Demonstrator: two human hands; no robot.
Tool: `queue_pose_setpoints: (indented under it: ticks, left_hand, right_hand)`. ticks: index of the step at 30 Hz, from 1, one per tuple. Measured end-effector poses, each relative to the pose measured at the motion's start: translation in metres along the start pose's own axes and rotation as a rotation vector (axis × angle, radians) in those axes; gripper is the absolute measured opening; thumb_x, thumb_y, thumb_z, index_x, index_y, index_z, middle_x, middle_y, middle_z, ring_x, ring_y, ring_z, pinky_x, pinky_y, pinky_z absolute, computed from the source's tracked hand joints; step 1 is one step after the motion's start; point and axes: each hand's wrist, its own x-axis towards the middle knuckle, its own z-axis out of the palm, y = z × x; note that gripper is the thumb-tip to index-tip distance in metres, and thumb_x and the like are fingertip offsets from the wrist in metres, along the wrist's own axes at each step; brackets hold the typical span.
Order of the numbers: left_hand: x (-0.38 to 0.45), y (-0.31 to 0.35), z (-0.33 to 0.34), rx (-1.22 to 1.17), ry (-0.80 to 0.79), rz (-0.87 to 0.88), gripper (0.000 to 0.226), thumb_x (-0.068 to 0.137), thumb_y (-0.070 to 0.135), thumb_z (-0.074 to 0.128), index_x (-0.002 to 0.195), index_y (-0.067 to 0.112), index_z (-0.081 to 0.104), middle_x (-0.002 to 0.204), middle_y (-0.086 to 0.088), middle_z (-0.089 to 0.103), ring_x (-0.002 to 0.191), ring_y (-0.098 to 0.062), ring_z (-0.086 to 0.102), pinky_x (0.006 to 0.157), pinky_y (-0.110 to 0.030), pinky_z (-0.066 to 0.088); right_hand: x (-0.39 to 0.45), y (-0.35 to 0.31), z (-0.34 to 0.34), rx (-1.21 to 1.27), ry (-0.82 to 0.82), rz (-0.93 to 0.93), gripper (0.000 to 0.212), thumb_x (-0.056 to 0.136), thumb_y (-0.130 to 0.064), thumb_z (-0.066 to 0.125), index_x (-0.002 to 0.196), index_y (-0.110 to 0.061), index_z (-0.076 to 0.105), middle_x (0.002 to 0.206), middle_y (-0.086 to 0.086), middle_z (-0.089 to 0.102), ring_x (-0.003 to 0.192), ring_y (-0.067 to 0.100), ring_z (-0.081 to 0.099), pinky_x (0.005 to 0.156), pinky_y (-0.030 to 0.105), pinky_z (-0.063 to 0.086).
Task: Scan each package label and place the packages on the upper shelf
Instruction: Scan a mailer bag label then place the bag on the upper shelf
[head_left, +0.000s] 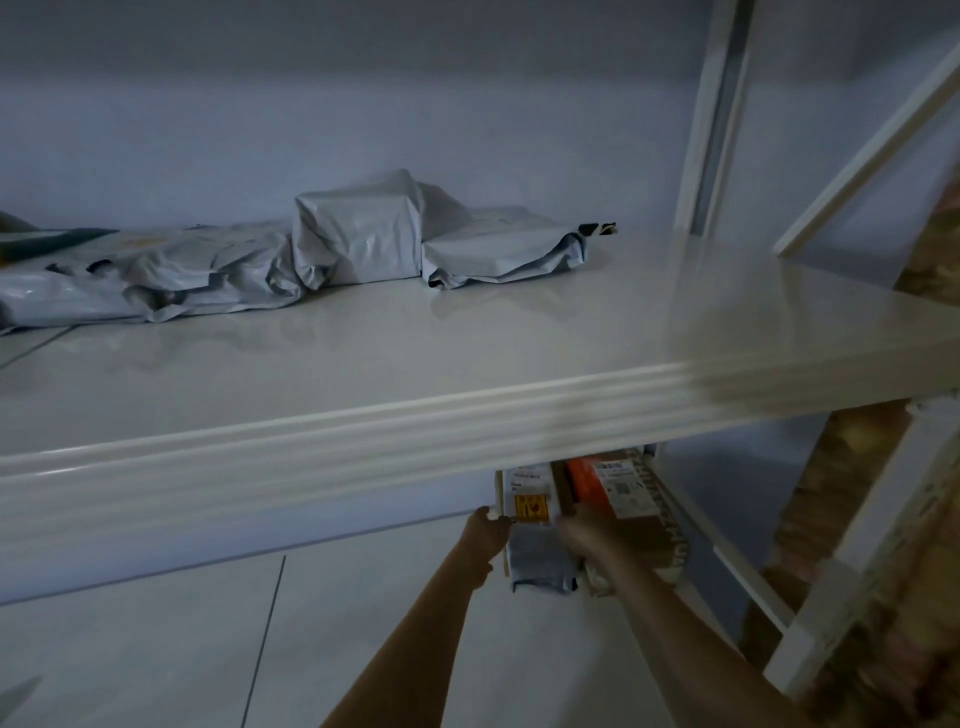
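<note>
Both my arms reach down under the white upper shelf to a cluster of packages on the level below. My left hand grips the left edge of a white package that carries a printed label and a yellow sticker. My right hand is blurred; it lies between that package and a brown cardboard box with an orange patch and a barcode label. A grey pouch sits just in front of the white package. No scanner is in view.
On the upper shelf, near the back wall, lie a boxy grey mailer, a flat grey mailer to its right and crumpled grey bags to its left. White rack posts and diagonal braces stand at the right.
</note>
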Motion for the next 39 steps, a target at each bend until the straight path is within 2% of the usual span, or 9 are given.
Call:
queue_pose_setpoints:
  ticks: [7,11,13,17,23,27,32,35,39]
  left_hand:
    - [0.018,-0.028,-0.001,-0.004,-0.102,-0.091,0.025,0.100,0.023,0.049,0.119,0.006,0.052,0.118,-0.016,0.057,0.104,-0.031,0.054,0.094,-0.044,0.045]
    - [0.023,-0.035,-0.002,-0.048,-0.052,-0.060,0.026,0.098,0.015,0.056,0.114,-0.005,0.053,0.121,-0.024,0.060,0.111,-0.039,0.061,0.096,-0.047,0.051]
    - [0.020,-0.037,-0.008,-0.113,-0.053,-0.058,0.014,0.095,0.004,0.059,0.105,-0.002,0.052,0.118,-0.024,0.058,0.109,-0.039,0.061,0.094,-0.049,0.053]
    - [0.006,-0.050,-0.037,-0.229,-0.071,-0.076,0.041,0.091,-0.001,0.062,0.125,0.006,0.042,0.127,-0.024,0.054,0.111,-0.039,0.060,0.093,-0.048,0.053]
    - [-0.039,-0.078,-0.114,-0.250,-0.018,-0.012,0.046,0.093,0.002,0.061,0.135,0.010,0.043,0.128,-0.024,0.056,0.116,-0.039,0.058,0.096,-0.048,0.053]
    - [-0.091,-0.109,-0.187,-0.294,-0.013,0.008,0.046,0.094,0.004,0.060,0.136,0.013,0.046,0.124,-0.021,0.059,0.106,-0.035,0.062,0.079,-0.039,0.055]
    - [-0.143,-0.154,-0.279,-0.299,0.071,0.060,0.043,0.094,0.003,0.057,0.133,0.016,0.049,0.114,-0.017,0.062,0.099,-0.031,0.062,0.077,-0.037,0.055]
    - [-0.169,-0.175,-0.320,-0.304,0.167,0.051,0.037,0.095,0.006,0.055,0.131,0.015,0.052,0.103,-0.012,0.063,0.086,-0.025,0.060,0.067,-0.032,0.051]
    - [-0.191,-0.198,-0.368,-0.253,0.263,0.021,0.034,0.094,0.010,0.056,0.128,0.012,0.057,0.108,-0.015,0.063,0.091,-0.028,0.060,0.073,-0.034,0.052]
  right_hand:
    - [0.021,0.003,0.035,-0.039,-0.093,0.109,0.012,0.104,-0.022,0.048,0.103,-0.011,0.053,0.082,0.001,0.051,0.067,0.010,0.050,0.053,0.024,0.037]
    - [0.020,0.008,0.041,0.106,-0.071,0.060,0.029,0.100,-0.020,0.055,0.127,-0.010,0.054,0.107,0.007,0.062,0.093,0.020,0.061,0.074,0.030,0.046]
    - [0.022,0.010,0.044,0.139,-0.094,0.053,0.027,0.096,-0.018,0.062,0.123,-0.015,0.059,0.119,0.007,0.065,0.106,0.022,0.062,0.082,0.031,0.047]
    - [0.010,0.013,0.058,0.203,-0.180,0.070,0.021,0.092,-0.017,0.070,0.112,-0.013,0.068,0.090,-0.001,0.068,0.080,0.012,0.066,0.058,0.022,0.052]
    - [-0.052,-0.022,0.112,0.378,-0.307,0.024,0.022,0.093,-0.011,0.066,0.115,-0.009,0.067,0.111,0.015,0.072,0.105,0.032,0.068,0.099,0.052,0.053]
    - [-0.107,-0.053,0.167,0.496,-0.379,0.046,0.026,0.094,-0.014,0.066,0.115,0.002,0.067,0.110,0.022,0.072,0.103,0.036,0.069,0.094,0.045,0.055]
    - [-0.180,-0.093,0.245,0.620,-0.508,0.058,0.032,0.093,-0.015,0.069,0.119,0.004,0.066,0.112,0.024,0.072,0.096,0.034,0.070,0.077,0.037,0.057]
    - [-0.215,-0.116,0.283,0.672,-0.559,0.049,0.032,0.092,-0.009,0.070,0.121,0.005,0.065,0.114,0.025,0.071,0.097,0.035,0.070,0.083,0.040,0.056]
    - [-0.242,-0.143,0.329,0.635,-0.587,0.042,0.034,0.088,-0.006,0.072,0.120,0.005,0.066,0.109,0.023,0.073,0.094,0.034,0.071,0.082,0.040,0.057]
